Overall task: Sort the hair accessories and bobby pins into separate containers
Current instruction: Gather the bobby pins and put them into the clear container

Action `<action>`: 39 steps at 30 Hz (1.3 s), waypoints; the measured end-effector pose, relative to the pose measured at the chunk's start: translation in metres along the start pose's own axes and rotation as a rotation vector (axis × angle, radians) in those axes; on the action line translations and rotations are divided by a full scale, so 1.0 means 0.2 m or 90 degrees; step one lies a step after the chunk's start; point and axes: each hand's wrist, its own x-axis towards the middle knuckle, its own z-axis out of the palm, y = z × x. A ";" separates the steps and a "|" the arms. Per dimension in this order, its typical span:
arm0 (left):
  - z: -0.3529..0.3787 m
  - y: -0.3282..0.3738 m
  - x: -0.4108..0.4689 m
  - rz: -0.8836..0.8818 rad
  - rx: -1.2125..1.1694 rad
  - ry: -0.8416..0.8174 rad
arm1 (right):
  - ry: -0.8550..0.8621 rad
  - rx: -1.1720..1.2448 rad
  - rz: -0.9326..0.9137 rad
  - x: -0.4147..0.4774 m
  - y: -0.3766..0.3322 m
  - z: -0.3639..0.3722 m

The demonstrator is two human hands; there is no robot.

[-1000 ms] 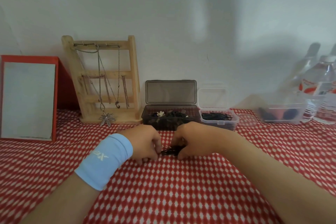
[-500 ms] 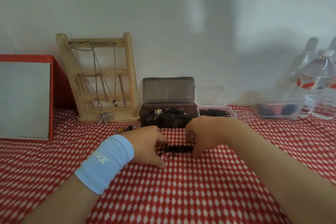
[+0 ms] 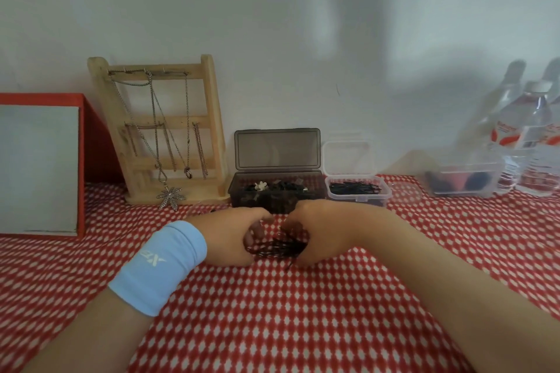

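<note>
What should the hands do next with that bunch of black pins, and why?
Probably lift the pins and carry them to the clear box. Both the left hand and the right hand grip the bunch on the cloth, and that open box, just behind the right hand, already holds the same black pins.

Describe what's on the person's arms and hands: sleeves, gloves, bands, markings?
The left hand and right hand are bare, no gloves. The left wrist carries a wide light-blue stretch-fabric wristband with a white printed logo, upside down in this view. No sleeves show; the right forearm has no band or watch.
</note>
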 end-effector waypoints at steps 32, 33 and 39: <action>0.13 0.09 0.07 0.081 0.030 0.170 | 0.114 0.110 -0.012 0.00 0.07 -0.03; 0.13 0.09 0.08 0.083 0.026 0.173 | 0.111 0.106 -0.013 -0.01 0.08 -0.03; 0.10 0.04 0.08 0.065 -0.014 0.157 | 0.157 0.115 0.045 -0.08 0.13 -0.10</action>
